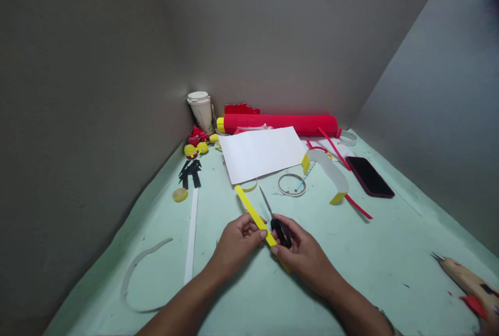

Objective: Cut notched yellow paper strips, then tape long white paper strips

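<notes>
A yellow corrugated paper strip (249, 206) slants across the gap between my two hands. My left hand (240, 240) is closed, pinching the strip between thumb and fingers near its middle. Lower down, my right hand (302, 255) grips the same strip with thumb and fingertip. Tucked in that right hand is also a pair of scissors (281, 233) with black handles, its blades pointing up and away from me. The strip's lower end is partly hidden by the right hand. Just beyond my hands lies a large white paper sheet (265, 154).
Behind the sheet stretches a red corrugated roll (280, 124), with a white cup (201, 111) to its left. Small red and yellow paper pieces (197, 143), black strips (190, 171) and a tape roll (180, 195) lie left. A phone (370, 176) and a pointed beige tool (462, 276) are right.
</notes>
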Demonstrator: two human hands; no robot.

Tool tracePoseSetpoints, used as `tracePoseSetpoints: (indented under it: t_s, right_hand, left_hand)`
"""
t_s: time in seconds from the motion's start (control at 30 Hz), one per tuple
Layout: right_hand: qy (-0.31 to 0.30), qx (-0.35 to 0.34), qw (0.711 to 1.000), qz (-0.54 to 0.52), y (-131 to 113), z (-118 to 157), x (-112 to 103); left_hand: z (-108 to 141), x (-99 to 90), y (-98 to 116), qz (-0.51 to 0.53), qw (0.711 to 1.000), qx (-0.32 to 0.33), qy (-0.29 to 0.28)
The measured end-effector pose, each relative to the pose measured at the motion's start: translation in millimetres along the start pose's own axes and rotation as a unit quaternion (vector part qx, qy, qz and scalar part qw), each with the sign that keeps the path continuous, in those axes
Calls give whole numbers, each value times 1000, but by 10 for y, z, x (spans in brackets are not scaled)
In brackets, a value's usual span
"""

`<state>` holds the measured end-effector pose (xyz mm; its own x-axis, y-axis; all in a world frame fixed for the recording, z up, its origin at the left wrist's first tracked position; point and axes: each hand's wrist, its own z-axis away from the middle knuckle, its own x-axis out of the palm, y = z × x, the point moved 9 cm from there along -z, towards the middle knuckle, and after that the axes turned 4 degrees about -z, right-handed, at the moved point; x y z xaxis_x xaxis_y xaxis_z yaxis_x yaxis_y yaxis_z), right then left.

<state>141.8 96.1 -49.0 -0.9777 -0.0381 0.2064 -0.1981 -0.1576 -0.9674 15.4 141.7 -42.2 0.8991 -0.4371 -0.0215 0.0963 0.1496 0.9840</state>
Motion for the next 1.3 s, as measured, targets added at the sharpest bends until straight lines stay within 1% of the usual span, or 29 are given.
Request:
tracePoseSetpoints:
  t_s: [0.23, 0.53, 0.73, 0.83, 1.03, 1.3]
  right_hand:
    - [6, 4, 1000, 9, -3, -1, -7]
    - [-4, 2, 1000, -5, 22, -12, 6]
    - [-2, 3, 1000, -10, 3, -2, 11]
    - [-4, 2, 1000, -13, 20, -3, 2]
    - [2, 8, 999, -37, 66, -16, -17]
    - [35, 25, 998, -48, -8, -1, -24]
  left_hand:
    - [-6, -1, -10, -1, 1000, 2, -1]
    - [-4, -2, -5, -6, 1000, 8, -5]
    - [6, -7, 26, 3, 1000, 3, 5]
    - [7, -28, 36, 19, 1000, -2, 14]
    - [16, -134, 48, 45, 997, -6, 62]
    - [8, -179, 32, 52, 996, -7, 76]
